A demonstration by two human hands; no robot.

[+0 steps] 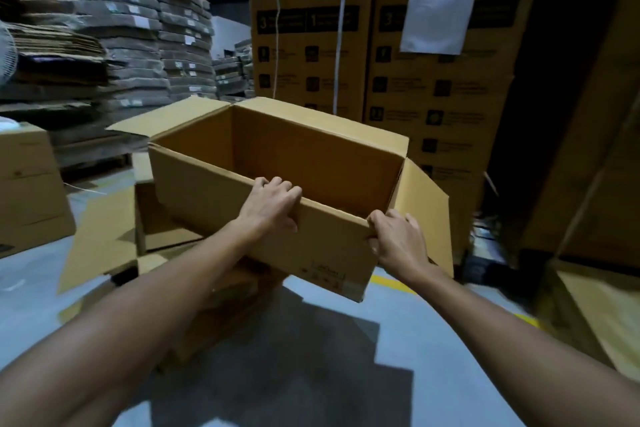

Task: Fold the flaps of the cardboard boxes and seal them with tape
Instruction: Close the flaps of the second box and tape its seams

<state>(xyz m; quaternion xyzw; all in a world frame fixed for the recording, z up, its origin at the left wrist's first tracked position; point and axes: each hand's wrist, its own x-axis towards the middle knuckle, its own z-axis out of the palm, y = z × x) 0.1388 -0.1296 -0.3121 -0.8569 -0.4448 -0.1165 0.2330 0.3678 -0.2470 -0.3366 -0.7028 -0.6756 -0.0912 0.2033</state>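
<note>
Together, left hand (273, 206) and right hand (396, 241) curl fingers (277, 184) over the box (214, 191) rim, tips hidden.

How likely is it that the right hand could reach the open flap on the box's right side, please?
Probably yes: the right hand grips the near right corner of the box, the flap hangs open beside it, and nothing lies between them.

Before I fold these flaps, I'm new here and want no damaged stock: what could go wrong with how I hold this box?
1. The left hand and right hand grip only the near rim of the open box, which is tilted; it may swing or buckle there.
2. The right flap hangs outward near the tall printed cartons and might snag.
3. Loose cardboard lies low beneath the box; a step forward could slip on it.
</note>
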